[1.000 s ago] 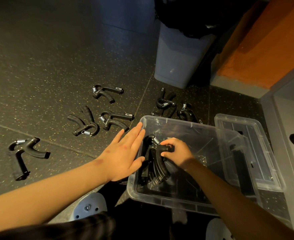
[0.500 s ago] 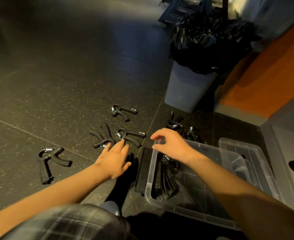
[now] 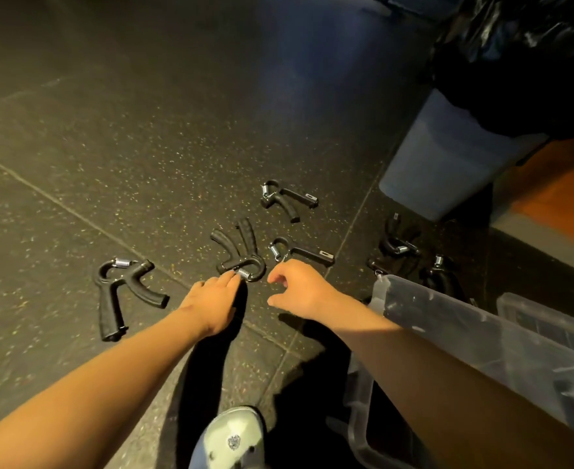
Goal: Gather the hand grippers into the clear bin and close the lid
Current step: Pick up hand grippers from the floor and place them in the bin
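Left hand [image 3: 211,301] was reaching flat over the floor [image 3: 143,147], fingers straight and relaxed, gripping nothing. Its fingertips [image 3: 233,277] touched the metal spring of one hand gripper [image 3: 232,256], which lay flat with both handles pointing away from the fingers.

Right hand [image 3: 301,289] was just beside the left, low over the floor, fingers [image 3: 273,278] loosely curled with the thumb apart from them, holding nothing. A second gripper [image 3: 309,254] lay just past those fingers, its spring end close to the knuckles; I could not tell if it touched them.

A third gripper [image 3: 297,197] lay beyond both hands, apart from the fingers. A fourth gripper [image 3: 108,301] lay well out to the left of the left fingers. More grippers [image 3: 397,247] sat in a dark cluster to the right of the right fingers, behind the clear bin [image 3: 414,299]; their count was unclear.

The clear bin sat right of the right forearm, its near corner by the wrist. Its contents were hidden from this angle. The lid [image 3: 549,319] was off, resting against the bin's far side.

Farther off on the right stood a grey trash can [image 3: 448,157] with a black bag [image 3: 515,62]. A pale shoe [image 3: 235,434] showed below, between the forearms.
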